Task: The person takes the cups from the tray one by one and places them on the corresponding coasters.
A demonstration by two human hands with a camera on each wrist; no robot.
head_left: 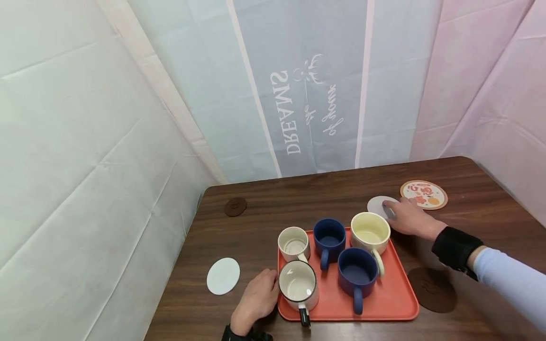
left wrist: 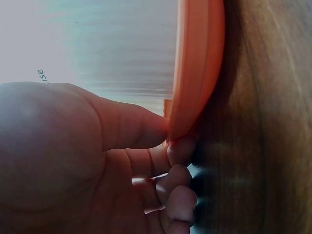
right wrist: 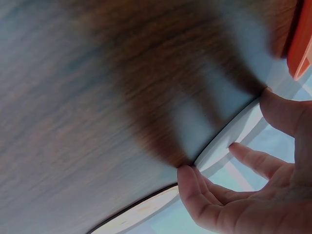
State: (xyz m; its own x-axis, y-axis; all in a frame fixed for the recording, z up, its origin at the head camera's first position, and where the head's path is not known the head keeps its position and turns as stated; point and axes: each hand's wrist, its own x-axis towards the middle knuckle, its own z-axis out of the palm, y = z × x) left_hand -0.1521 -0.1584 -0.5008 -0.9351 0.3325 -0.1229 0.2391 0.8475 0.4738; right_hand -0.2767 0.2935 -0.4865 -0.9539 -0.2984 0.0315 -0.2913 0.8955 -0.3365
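On the orange-red tray stand several mugs: a cream mug, a white mug with a dark rim and black handle, a navy mug, a larger navy mug and a pale yellow mug. My left hand pinches the tray's left edge; in the left wrist view the thumb and forefinger meet at its rim. At the back right, my right hand holds a white round coaster by its edges, one finger on top, as the right wrist view shows.
Beside the right hand lies a printed round coaster. A brown coaster is right of the tray, with a small brown one at the back left and another white coaster at the left. Cloth curtains rise behind the wooden table.
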